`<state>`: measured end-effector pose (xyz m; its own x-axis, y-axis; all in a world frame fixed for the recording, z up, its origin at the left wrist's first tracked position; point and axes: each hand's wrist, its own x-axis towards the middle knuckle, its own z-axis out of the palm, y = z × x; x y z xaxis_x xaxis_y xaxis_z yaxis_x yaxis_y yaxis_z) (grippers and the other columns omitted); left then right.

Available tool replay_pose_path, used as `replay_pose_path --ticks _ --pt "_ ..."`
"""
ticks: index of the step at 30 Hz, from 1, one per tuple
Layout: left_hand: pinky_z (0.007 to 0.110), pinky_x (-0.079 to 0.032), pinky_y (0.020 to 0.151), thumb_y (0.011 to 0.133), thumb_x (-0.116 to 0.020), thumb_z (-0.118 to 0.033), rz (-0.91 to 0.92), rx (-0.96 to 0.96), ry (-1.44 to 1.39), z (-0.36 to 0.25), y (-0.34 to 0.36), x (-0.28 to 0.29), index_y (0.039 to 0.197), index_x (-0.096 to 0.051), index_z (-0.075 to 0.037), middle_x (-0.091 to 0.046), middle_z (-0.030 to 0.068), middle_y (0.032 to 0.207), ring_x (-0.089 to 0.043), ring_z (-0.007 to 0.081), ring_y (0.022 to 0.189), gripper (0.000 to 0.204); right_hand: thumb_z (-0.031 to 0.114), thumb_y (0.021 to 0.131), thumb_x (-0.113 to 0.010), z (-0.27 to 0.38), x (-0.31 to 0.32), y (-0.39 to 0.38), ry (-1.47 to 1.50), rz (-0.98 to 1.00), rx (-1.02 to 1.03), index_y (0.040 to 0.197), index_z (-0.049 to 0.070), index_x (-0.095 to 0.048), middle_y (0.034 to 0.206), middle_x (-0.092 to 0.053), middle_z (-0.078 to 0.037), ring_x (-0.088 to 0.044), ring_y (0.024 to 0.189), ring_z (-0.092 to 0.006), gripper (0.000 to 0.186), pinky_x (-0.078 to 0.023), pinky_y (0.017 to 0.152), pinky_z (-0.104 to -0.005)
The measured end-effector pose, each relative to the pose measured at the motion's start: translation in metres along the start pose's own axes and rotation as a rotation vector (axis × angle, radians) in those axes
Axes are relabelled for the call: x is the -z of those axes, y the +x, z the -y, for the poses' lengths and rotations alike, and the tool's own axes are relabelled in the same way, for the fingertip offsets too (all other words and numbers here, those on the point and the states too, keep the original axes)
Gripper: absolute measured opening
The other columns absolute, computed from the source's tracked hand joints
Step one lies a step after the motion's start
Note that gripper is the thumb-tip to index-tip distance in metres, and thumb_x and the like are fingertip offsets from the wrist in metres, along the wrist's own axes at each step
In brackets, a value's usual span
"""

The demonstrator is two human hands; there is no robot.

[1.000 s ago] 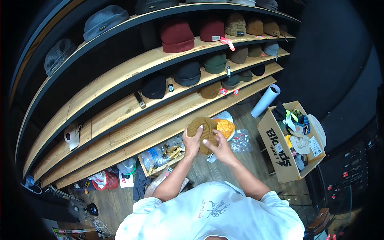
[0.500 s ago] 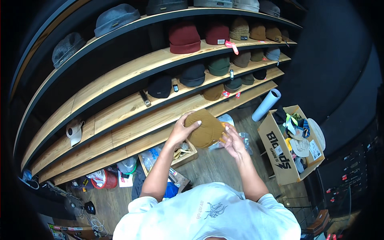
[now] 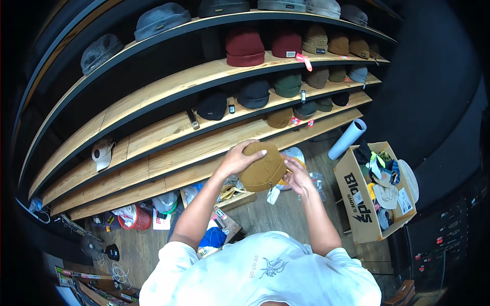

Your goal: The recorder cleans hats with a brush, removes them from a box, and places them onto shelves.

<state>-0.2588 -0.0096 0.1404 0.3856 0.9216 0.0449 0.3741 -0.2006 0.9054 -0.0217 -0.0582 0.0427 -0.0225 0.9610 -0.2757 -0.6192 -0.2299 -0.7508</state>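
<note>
A person in a white T-shirt (image 3: 260,268) holds a ribbed mustard-brown beanie (image 3: 261,167) in the air, in front of the lowest wooden shelf (image 3: 189,176). The left hand (image 3: 241,159) clasps its upper left side, thumb on top. The right hand (image 3: 298,177) touches its right edge with fingers partly curled; how firmly it grips cannot be told. A white tag (image 3: 273,196) hangs at the lower rim. Toward the right end of the next shelf up (image 3: 204,147) sits a similar brown beanie (image 3: 280,118).

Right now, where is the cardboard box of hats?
In the head view, the cardboard box is on the right side, right of the right hand and just below the pale blue tube.
</note>
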Motion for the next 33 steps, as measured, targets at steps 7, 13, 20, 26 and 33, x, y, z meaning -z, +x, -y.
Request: replay_pose_path --ticks 7,13,20,26,33 --pt "0.038 -0.045 0.100 0.077 -0.073 -0.057 0.039 -0.080 0.326 -0.017 0.021 -0.005 0.133 -0.056 -0.007 -0.061 0.0188 0.127 -0.060 0.0289 0.116 0.077 0.034 0.078 -0.081 0.021 -0.015 0.007 -0.772 0.272 0.460 0.153 0.011 -0.020 0.153 -0.027 -0.020 -0.038 0.136 -0.0299 0.099 -0.036 0.109 -0.0412" --pt "0.038 -0.042 0.104 0.083 -0.069 -0.052 0.015 -0.322 0.339 -0.047 0.039 0.003 0.140 -0.049 -0.008 -0.052 0.0208 0.134 -0.050 0.0308 0.125 0.075 0.023 0.078 -0.080 0.061 -0.047 0.012 -0.747 0.400 0.492 0.144 0.002 -0.034 0.137 -0.047 -0.012 -0.045 0.127 -0.0197 0.084 -0.037 0.107 -0.0339" --pt "0.027 -0.052 0.079 0.089 -0.042 -0.073 -0.073 0.362 -0.627 0.008 -0.004 0.001 0.119 -0.057 -0.002 -0.064 0.0124 0.104 -0.064 0.0208 0.093 0.079 0.008 0.084 -0.065 0.057 -0.027 0.019 -0.005 0.477 0.265 0.146 0.005 -0.032 0.138 -0.048 -0.009 -0.048 0.127 -0.0206 0.070 -0.038 0.107 -0.0343" --pt "0.032 -0.049 0.097 0.094 -0.063 -0.036 0.071 0.158 -1.194 0.019 -0.022 -0.038 0.131 -0.051 -0.005 -0.061 0.0094 0.124 -0.062 0.0185 0.108 0.049 0.006 0.084 -0.063 0.043 -0.015 0.037 -0.041 0.528 0.199 0.145 0.005 -0.034 0.138 -0.048 -0.008 -0.047 0.128 -0.0198 0.068 -0.041 0.106 -0.0334" --pt "0.032 -0.050 0.092 0.094 -0.064 -0.020 0.060 0.225 -1.418 0.020 -0.023 -0.023 0.120 -0.056 -0.006 -0.063 0.0092 0.115 -0.062 0.0205 0.103 0.030 0.003 0.087 -0.059 0.032 -0.007 0.046 -0.147 0.487 0.204 0.143 0.006 -0.037 0.132 -0.053 -0.006 -0.054 0.119 -0.0176 0.060 -0.046 0.100 -0.0316"
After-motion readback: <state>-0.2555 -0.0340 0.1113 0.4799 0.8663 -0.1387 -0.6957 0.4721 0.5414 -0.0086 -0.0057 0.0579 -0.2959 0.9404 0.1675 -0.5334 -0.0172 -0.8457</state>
